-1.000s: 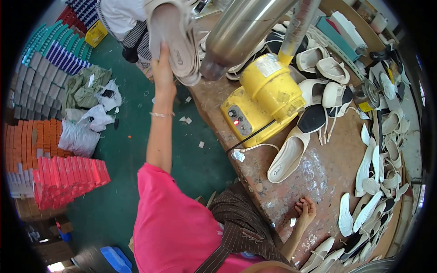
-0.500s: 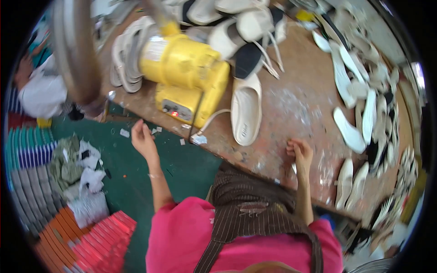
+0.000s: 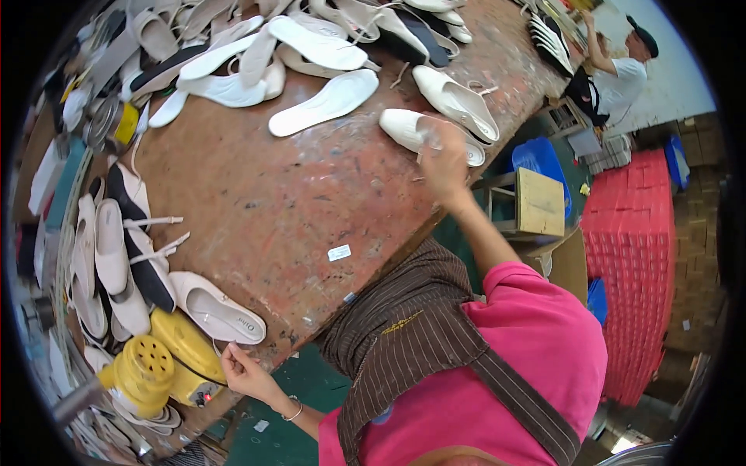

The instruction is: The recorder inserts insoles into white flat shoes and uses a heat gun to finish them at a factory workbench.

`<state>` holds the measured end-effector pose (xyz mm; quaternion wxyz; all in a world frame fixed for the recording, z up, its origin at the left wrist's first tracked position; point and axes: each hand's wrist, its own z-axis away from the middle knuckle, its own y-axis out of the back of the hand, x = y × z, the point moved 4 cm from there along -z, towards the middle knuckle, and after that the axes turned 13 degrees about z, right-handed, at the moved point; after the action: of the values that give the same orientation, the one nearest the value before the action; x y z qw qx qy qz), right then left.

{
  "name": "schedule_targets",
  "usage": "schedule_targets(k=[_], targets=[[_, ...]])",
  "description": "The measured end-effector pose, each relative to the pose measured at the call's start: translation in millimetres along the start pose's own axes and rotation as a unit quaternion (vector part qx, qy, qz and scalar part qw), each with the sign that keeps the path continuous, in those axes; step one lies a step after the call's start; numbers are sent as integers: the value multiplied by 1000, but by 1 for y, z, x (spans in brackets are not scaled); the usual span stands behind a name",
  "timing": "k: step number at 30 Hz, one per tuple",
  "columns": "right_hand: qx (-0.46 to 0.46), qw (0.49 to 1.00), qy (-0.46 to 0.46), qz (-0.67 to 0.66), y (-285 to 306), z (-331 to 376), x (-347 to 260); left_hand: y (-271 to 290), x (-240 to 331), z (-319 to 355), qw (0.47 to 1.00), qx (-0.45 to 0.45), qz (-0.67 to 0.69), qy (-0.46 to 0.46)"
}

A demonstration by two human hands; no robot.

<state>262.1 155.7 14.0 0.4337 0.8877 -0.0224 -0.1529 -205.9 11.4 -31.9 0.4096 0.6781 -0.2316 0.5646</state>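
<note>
My right hand, smeared by motion, is over the opening of a cream slip-on shoe near the table's right edge. Its fingers are too blurred to show whether they grip anything. The other shoe of that look, with an open back, lies just beyond it. My left hand is at the table's near edge, thumb and fingertips pressed together; whatever may be between them is too small to make out. Close beside those fingertips lies a beige flat shoe, insole up, next to a yellow machine.
White insoles and unfinished shoes are heaped along the far side. More beige shoes with straps crowd the left. A small white label lies mid-table. On the right are a wooden stool, a blue bin, red stacks and another person.
The view has swung to the right, so the machine now sits at lower left. My right hand has reached the cream shoe. My left hand has come close to the beige shoe.
</note>
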Motion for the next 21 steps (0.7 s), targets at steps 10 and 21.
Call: schedule_targets(k=[10,21], targets=[[-172,971,-159,55,-39,-46,212,-110,39,28,988,-148,-34,-30],[100,965,-219,-108,20,-26,190,-121,56,38,982,-181,-50,-36]])
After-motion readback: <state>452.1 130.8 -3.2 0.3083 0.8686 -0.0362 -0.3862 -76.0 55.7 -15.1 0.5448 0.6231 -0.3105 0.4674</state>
